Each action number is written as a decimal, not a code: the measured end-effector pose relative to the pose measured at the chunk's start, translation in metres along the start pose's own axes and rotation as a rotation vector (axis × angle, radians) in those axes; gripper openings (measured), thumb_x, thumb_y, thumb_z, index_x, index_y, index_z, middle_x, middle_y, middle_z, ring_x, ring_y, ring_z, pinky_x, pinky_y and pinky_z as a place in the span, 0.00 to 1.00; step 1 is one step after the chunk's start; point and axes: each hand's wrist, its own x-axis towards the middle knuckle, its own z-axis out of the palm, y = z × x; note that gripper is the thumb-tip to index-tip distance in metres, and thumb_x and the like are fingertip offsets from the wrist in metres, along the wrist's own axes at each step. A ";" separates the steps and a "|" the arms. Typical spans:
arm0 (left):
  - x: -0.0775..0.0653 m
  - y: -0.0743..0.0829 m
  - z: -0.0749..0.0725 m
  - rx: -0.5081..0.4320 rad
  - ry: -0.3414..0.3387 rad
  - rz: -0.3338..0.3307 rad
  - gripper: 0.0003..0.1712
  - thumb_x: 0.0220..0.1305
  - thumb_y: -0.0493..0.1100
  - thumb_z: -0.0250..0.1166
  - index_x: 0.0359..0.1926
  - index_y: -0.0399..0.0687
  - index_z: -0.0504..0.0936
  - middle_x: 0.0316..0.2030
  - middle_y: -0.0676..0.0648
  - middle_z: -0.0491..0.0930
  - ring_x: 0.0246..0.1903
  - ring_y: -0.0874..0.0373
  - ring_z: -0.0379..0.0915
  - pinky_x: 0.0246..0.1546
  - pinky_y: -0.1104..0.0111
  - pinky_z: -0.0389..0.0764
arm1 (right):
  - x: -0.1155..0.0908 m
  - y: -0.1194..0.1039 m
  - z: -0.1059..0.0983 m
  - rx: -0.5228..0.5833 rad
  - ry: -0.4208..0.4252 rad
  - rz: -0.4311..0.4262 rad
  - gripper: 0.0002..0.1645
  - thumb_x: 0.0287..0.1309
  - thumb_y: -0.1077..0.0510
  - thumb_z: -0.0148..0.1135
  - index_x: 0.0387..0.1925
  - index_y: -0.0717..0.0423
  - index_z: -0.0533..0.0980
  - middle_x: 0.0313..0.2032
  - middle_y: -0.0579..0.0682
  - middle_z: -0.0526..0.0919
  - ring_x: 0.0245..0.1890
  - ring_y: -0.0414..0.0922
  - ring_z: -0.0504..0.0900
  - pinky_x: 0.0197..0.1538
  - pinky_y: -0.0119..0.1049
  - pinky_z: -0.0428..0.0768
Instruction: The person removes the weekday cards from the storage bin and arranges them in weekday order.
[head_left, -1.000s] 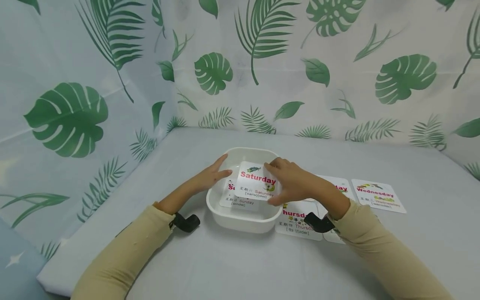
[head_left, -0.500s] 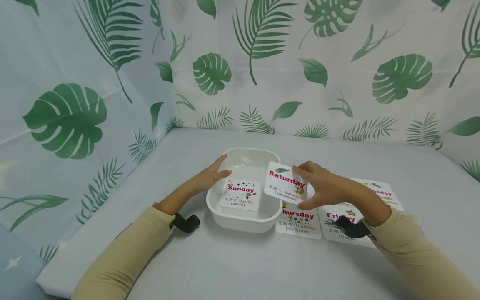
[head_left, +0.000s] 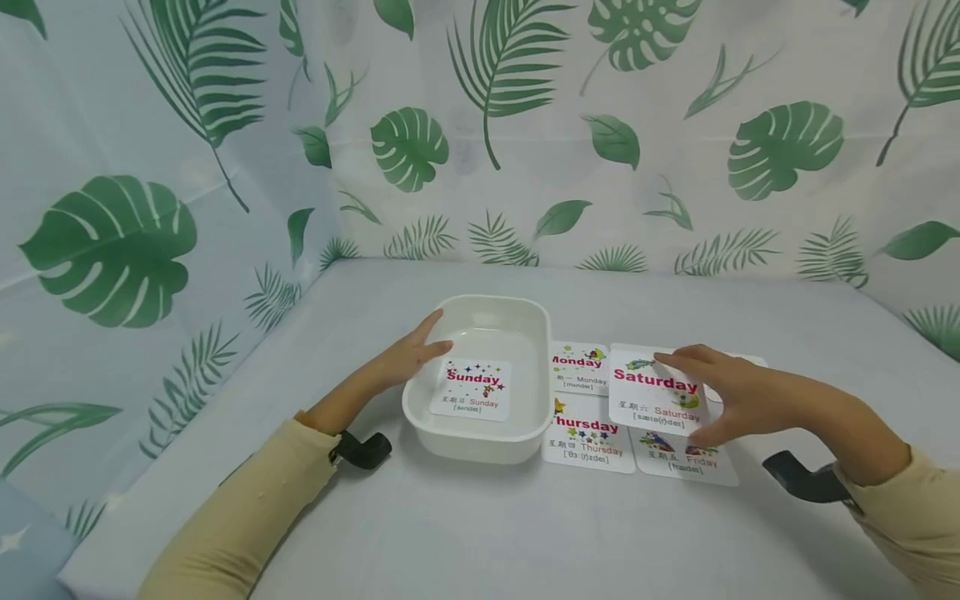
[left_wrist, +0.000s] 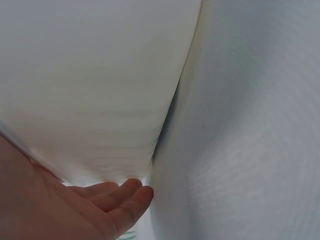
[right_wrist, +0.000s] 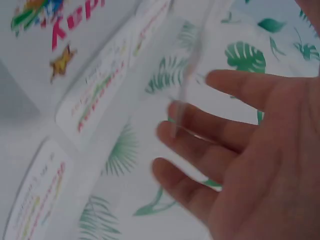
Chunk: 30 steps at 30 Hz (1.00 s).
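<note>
In the head view my right hand (head_left: 757, 400) holds the white Saturday card (head_left: 652, 392) by its right side, between thumb and fingers. It hovers over other day cards; its thin edge (right_wrist: 187, 85) shows against the fingers in the right wrist view. At the left rim of a white plastic tub (head_left: 480, 447), my left hand (head_left: 393, 364) has its thumb over the rim and its fingers along the outer wall, seen also in the left wrist view. A Sunday card (head_left: 472, 390) lies inside the tub.
Right of the tub lie the Monday card (head_left: 579, 368), Thursday card (head_left: 588, 442) and Friday card (head_left: 686, 465); more cards are partly covered by the right hand and Saturday card. A leaf-patterned curtain (head_left: 517, 167) stands behind the grey-white tabletop (head_left: 450, 533).
My right hand has carried the Saturday card rightward from over the tub to above the laid cards, uncovering the Sunday card. The left hand stays at the tub's rim.
</note>
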 end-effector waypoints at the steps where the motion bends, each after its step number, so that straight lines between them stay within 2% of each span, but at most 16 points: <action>1: 0.000 0.000 0.000 0.000 0.001 -0.002 0.40 0.69 0.53 0.44 0.71 0.51 0.32 0.72 0.42 0.34 0.70 0.44 0.32 0.67 0.48 0.41 | -0.002 0.004 -0.001 0.007 -0.022 0.017 0.60 0.33 0.43 0.73 0.67 0.57 0.55 0.62 0.61 0.57 0.48 0.55 0.70 0.39 0.42 0.80; 7: -0.001 0.002 0.003 -0.007 -0.005 -0.009 0.40 0.69 0.53 0.44 0.71 0.53 0.32 0.72 0.43 0.34 0.70 0.44 0.33 0.67 0.47 0.41 | -0.019 0.025 -0.003 -0.007 -0.116 0.096 0.56 0.34 0.48 0.73 0.65 0.58 0.57 0.63 0.63 0.53 0.48 0.56 0.69 0.38 0.40 0.76; 10: -0.001 0.002 0.003 -0.003 -0.008 0.000 0.40 0.69 0.53 0.44 0.71 0.52 0.32 0.72 0.43 0.34 0.70 0.44 0.32 0.67 0.47 0.42 | -0.030 0.035 0.003 -0.011 -0.142 0.126 0.55 0.34 0.50 0.73 0.65 0.56 0.57 0.63 0.64 0.52 0.49 0.62 0.67 0.40 0.47 0.78; 14: 0.000 0.003 0.001 0.008 -0.007 0.012 0.40 0.69 0.53 0.45 0.71 0.51 0.32 0.72 0.42 0.34 0.70 0.44 0.33 0.67 0.48 0.42 | -0.042 0.053 0.015 -0.013 -0.186 0.168 0.53 0.35 0.49 0.73 0.65 0.54 0.58 0.63 0.66 0.51 0.51 0.67 0.64 0.43 0.59 0.75; 20: -0.001 0.001 0.000 0.015 -0.006 0.009 0.41 0.69 0.53 0.45 0.71 0.51 0.32 0.71 0.41 0.35 0.70 0.42 0.34 0.66 0.46 0.45 | -0.050 0.080 0.027 0.017 -0.211 0.205 0.55 0.36 0.48 0.72 0.65 0.54 0.56 0.63 0.68 0.48 0.55 0.72 0.58 0.46 0.66 0.67; 26: -0.003 0.001 0.000 0.014 0.000 0.006 0.41 0.69 0.53 0.45 0.71 0.51 0.31 0.72 0.42 0.34 0.70 0.42 0.34 0.66 0.45 0.44 | -0.051 0.082 0.021 0.067 -0.239 0.193 0.56 0.35 0.50 0.72 0.66 0.52 0.55 0.65 0.67 0.47 0.57 0.74 0.53 0.48 0.70 0.62; 30: -0.003 0.001 0.000 0.011 -0.004 0.014 0.40 0.69 0.52 0.44 0.71 0.50 0.31 0.71 0.41 0.34 0.70 0.42 0.33 0.66 0.45 0.42 | -0.052 0.082 0.020 0.072 -0.233 0.195 0.55 0.35 0.49 0.72 0.66 0.51 0.56 0.65 0.67 0.50 0.57 0.73 0.55 0.47 0.69 0.64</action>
